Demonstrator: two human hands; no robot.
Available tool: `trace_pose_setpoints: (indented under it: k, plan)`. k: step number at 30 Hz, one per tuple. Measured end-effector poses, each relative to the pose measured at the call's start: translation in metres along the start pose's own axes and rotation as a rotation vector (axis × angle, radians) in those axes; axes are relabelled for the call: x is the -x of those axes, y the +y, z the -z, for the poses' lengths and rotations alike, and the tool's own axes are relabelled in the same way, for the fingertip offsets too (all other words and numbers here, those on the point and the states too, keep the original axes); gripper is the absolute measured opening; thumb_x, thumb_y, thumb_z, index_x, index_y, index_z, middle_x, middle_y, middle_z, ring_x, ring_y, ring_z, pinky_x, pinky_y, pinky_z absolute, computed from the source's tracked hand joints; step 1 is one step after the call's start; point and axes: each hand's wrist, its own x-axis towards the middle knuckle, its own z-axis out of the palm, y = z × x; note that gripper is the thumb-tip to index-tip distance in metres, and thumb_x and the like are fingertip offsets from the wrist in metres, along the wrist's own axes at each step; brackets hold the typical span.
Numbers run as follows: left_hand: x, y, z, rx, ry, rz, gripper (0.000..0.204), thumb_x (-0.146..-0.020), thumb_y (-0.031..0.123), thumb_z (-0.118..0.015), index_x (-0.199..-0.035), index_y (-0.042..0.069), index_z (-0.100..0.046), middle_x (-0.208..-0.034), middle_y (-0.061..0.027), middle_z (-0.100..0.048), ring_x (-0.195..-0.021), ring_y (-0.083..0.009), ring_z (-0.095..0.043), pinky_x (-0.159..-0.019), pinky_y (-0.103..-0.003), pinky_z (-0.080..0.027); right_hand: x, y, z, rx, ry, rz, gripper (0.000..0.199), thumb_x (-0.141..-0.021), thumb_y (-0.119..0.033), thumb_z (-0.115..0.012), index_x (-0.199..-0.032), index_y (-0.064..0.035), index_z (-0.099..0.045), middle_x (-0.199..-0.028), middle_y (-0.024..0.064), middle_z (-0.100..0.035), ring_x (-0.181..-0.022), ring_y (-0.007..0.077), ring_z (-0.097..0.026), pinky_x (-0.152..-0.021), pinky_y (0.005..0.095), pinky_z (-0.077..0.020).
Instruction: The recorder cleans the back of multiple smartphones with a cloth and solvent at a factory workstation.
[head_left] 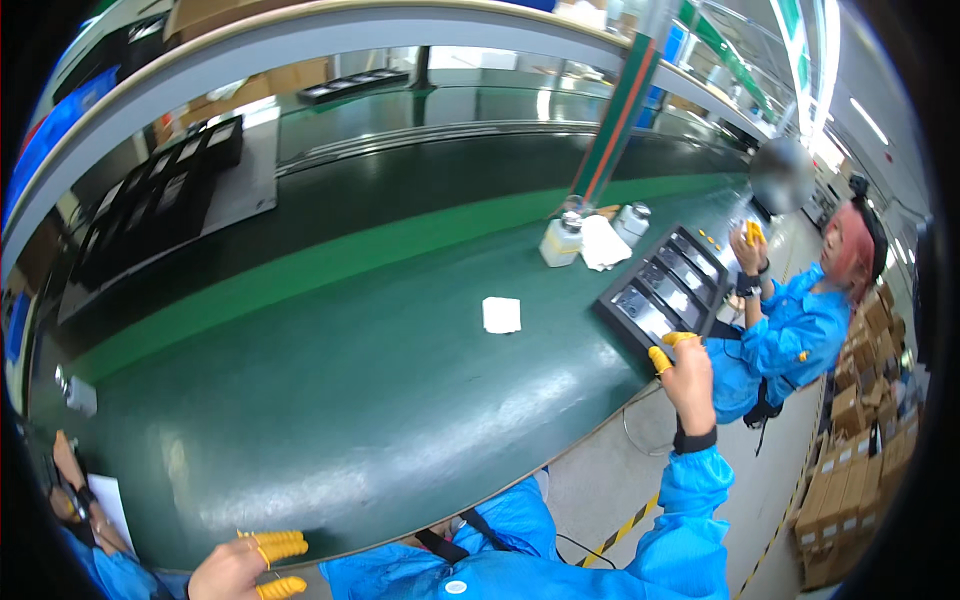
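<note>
My right hand (688, 382), with yellow finger cots on its fingertips, reaches to the near edge of a black compartment tray (618, 312) on the right of the bench. Its thumb and forefinger are apart at the tray's edge; whether they touch it is hard to tell. Dark flat parts with light, shiny faces lie in the tray's compartments. At the lower left, my left hand (240, 568) is empty over the bench's front edge. Its fingers, also in yellow cots, stretch to the right with the thumb apart. A folded white cloth (501, 315) lies mid-bench.
White dispenser bottles (562, 242) and crumpled white cloths (604, 243) stand beyond the tray, near a green post (615, 120). A co-worker in blue (800, 330) is at the right; another person's arm (85, 500) rests at far left. Black trays (160, 190) sit on the conveyor.
</note>
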Motion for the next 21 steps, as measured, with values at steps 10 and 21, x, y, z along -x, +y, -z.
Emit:
trace_pose_setpoints:
  k: [10, 21]
  plan:
    - [0.019, -0.026, -0.001, 0.202, 0.090, -0.133, 0.042, -0.086, 0.032, -0.066, -0.120, 0.007, -0.061, -0.126, -0.0119, -0.059, -0.104, -0.0317, -0.061, -0.089, -0.037, -0.049, -0.130, -0.129, 0.101, -0.535, -0.037, -0.035, 0.021, -0.086, -0.009, -0.061, -0.105, -0.0004, -0.067, -0.079, 0.0054, -0.067, -0.067, 0.0104, -0.061, -0.051, 0.0236, -0.0451]
    - [0.046, -0.073, -0.063, 0.588, 0.530, 0.025, 0.032, -0.088, 0.022, -0.066, -0.117, 0.009, -0.065, -0.125, -0.0098, -0.061, -0.107, -0.0239, -0.062, -0.094, -0.034, -0.046, -0.219, -0.453, 0.077, -0.421, 0.032, 0.649, 0.022, -0.079, -0.021, -0.066, -0.089, -0.0021, -0.071, -0.077, 0.0153, -0.067, -0.067, 0.0284, -0.064, -0.063, 0.0392, -0.0494]
